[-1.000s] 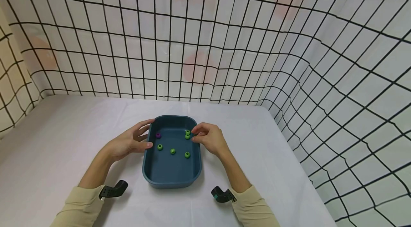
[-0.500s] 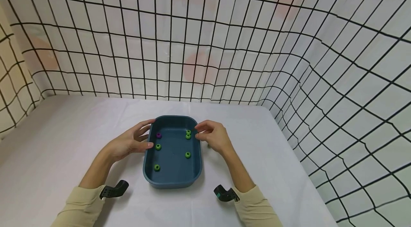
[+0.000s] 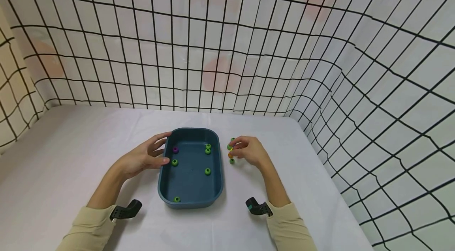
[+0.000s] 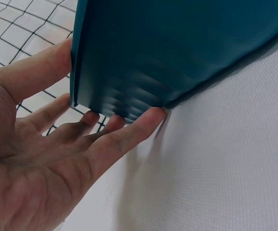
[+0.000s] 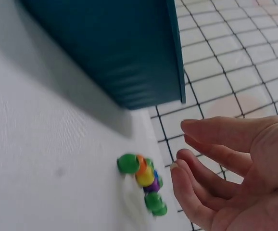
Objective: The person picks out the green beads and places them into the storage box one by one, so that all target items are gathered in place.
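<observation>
On the white-covered table stands a dark blue tray. Inside are a purple bead and several green beads, one green bead by the near wall. My left hand steadies the tray's left side, thumb at the rim; in the left wrist view its extended fingers touch the outer wall. To the right of the tray, my right hand hovers over loose beads, fingers relaxed and nothing visible between them. The right wrist view shows this cluster: green bead, yellow bead, purple bead, plus orange and blue ones.
A black wire grid with white sheeting behind it rises along the back and right of the table. Each wrist carries a black camera mount, the left one low beside the tray.
My right hand has moved from the tray's right edge rightward to the loose beads, uncovering some. One green bead has rolled from mid-tray to the near end. The left hand stays put.
</observation>
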Available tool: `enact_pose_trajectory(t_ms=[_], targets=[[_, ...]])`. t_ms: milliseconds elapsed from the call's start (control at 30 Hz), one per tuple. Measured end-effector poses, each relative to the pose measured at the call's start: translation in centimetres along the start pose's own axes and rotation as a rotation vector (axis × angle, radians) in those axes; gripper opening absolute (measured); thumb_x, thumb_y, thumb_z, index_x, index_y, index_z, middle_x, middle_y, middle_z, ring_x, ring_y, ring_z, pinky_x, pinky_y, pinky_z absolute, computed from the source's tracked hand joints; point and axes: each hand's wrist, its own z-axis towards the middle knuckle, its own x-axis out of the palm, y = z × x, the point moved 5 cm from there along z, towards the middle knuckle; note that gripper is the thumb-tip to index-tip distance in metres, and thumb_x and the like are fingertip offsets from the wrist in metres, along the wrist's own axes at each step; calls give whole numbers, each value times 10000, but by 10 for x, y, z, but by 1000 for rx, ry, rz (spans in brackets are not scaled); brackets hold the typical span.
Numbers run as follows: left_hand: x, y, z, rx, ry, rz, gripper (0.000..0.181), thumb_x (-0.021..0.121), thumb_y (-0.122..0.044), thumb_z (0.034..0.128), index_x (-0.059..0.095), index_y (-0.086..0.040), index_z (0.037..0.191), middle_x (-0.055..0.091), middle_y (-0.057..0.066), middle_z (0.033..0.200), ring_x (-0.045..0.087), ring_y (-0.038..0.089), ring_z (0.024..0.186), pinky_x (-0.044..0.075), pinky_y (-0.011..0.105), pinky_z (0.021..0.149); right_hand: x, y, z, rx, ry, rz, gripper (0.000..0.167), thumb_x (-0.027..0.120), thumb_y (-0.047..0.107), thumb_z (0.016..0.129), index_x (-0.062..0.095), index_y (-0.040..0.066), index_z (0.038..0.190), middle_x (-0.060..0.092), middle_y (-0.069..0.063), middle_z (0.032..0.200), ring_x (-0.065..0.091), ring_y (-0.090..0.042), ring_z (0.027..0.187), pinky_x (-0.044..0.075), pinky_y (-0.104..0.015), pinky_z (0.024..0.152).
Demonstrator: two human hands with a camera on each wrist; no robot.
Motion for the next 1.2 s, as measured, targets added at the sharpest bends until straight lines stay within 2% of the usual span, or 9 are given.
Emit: enact_pose_trajectory(t_ms=[200, 400, 633, 1200], targets=[[0, 1, 1, 0, -1, 2, 925, 723, -92, 916, 153, -220, 1633, -28, 164, 1714, 63, 523, 1534, 400, 650, 1086, -2, -14, 4, 39, 46, -17, 212, 769, 50, 858, 756, 52, 1070, 719, -100, 963, 684, -194, 841, 612, -373, 780], [0, 1, 1, 0, -1, -2, 925, 723, -86, 917, 152, -218, 1633, -28, 160, 1715, 61, 522, 1534, 397, 649, 1088, -1, -24, 6, 87, 101, -41, 216, 765, 47, 830, 761, 70, 1045, 748, -87, 987, 677, -185, 832, 591, -327, 761], [0, 0, 1, -3, -5, 1, 928, 726, -87, 913, 155, -218, 1633, -28, 160, 1715, 61, 525, 1533, 394, 651, 1088, 3, -31, 8, 46, 156, -61, 204, 772, 45, 816, 764, 66, 1019, 767, -67, 979, 668, -174, 851, 569, -291, 721], [0, 1, 1, -1, -4, -10, 927, 721, -75, 917, 152, -218, 1634, -26, 155, 1716, 61, 521, 1534, 401, 643, 1087, 10, -32, 10, 19, 165, -120, 215, 812, 36, 796, 771, 88, 1000, 764, -25, 960, 628, -148, 810, 539, -279, 692]])
